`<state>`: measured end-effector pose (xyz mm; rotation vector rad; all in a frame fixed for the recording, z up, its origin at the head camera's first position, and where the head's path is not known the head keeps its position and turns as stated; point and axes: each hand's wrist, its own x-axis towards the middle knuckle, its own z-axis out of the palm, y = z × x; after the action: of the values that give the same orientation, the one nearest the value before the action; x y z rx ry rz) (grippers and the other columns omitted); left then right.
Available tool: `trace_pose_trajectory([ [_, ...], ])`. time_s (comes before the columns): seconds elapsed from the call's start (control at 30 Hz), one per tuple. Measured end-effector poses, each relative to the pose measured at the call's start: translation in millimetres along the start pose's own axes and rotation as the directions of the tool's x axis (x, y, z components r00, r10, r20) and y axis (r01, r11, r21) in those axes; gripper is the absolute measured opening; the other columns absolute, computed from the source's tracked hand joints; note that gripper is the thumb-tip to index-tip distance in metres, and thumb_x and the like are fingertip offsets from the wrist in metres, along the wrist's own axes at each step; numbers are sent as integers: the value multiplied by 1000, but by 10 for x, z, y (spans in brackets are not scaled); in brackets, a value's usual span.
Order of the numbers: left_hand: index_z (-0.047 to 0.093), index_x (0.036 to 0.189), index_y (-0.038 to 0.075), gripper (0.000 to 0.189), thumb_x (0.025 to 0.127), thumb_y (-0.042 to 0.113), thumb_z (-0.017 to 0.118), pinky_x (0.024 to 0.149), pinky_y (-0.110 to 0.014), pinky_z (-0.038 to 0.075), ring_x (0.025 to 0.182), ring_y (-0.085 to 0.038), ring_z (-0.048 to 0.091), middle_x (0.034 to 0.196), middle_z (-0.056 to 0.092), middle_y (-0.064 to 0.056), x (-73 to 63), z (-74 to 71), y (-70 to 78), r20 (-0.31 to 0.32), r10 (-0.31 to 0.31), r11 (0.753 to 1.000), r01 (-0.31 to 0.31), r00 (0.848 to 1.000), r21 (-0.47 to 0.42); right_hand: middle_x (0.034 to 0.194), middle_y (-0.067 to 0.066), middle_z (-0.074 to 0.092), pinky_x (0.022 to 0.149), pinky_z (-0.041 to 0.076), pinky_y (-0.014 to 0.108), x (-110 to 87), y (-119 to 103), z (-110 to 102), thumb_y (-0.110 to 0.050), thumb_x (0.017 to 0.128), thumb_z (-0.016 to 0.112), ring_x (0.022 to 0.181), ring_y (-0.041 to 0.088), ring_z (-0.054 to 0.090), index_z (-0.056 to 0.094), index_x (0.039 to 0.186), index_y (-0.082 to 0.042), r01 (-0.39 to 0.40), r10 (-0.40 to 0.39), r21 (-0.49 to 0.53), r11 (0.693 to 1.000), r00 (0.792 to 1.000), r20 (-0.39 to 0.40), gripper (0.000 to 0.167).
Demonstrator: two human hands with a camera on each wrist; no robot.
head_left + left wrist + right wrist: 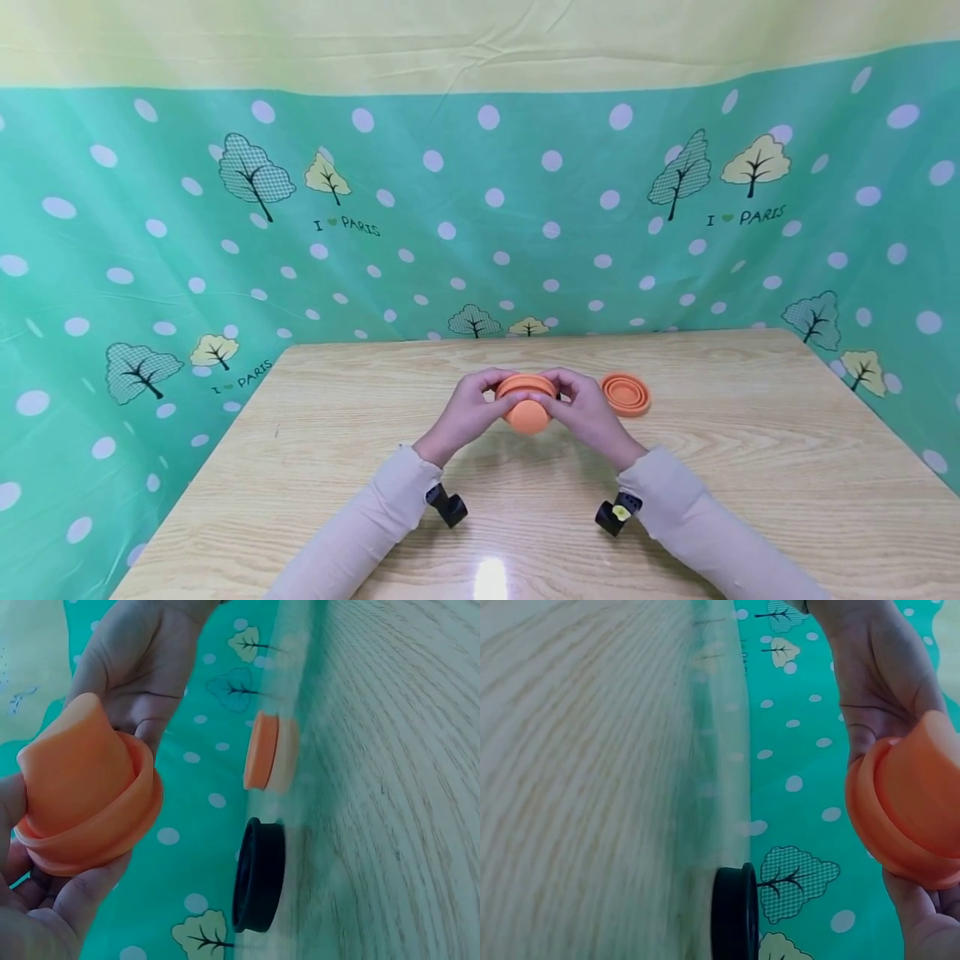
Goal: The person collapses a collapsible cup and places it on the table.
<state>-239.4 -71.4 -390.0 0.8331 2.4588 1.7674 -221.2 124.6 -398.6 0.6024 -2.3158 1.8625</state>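
Both hands hold an orange collapsible cup (529,419) between them, raised over the table. It is partly folded: its small round base juts toward the head camera, with wider rings behind. My left hand (465,412) grips the cup's left side, thumb on the folded wall and fingers around the rim. On the other side my right hand (591,414) grips it the same way, the thumbs nearly meeting near the base. Both wrist views show the tilted orange wall (82,761) rising out of its outer ring (870,799). The inside of the cup is hidden.
To the right of the hands, a flat orange ringed piece (626,394) lies on the wooden table (337,467). A black ring-shaped piece (260,877) stands on the table behind the hands, mostly hidden in the head view. A green dotted curtain (480,208) hangs behind.
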Motion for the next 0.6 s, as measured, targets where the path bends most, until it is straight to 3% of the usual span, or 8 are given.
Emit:
trace_pose_trajectory([
  [0.27,64,118,1,30,94,17,60,66,-22,51,84,-13,57,101,68,-12,16,38,32,-51,-27,1000,27,998,7,94,14,66,69,53,23,-5,-6,37,-9,90,64,81,11,61,65,104,2,15,-20,-66,998,996,-82,18],
  [0.37,58,123,-4,32,98,14,53,72,-25,54,88,-11,59,108,65,-19,13,26,99,-30,-70,993,67,997,-99,96,14,65,68,53,22,5,-20,38,-11,91,63,82,8,61,64,102,2,11,-16,-34,999,990,-140,18],
  [0.47,51,130,-6,36,99,13,48,79,-29,55,92,-11,61,116,60,-23,17,18,138,14,-111,967,111,994,-230,93,15,62,64,52,21,27,-26,32,-11,91,63,80,7,61,63,100,5,27,-24,12,1000,979,-204,18],
  [0.6,47,133,-4,39,99,16,49,83,-30,54,94,-13,61,117,58,-23,28,29,114,34,-106,956,111,994,-273,89,14,60,59,50,20,46,-27,32,-8,90,63,77,6,61,62,98,8,65,-55,34,997,968,-246,17],
])
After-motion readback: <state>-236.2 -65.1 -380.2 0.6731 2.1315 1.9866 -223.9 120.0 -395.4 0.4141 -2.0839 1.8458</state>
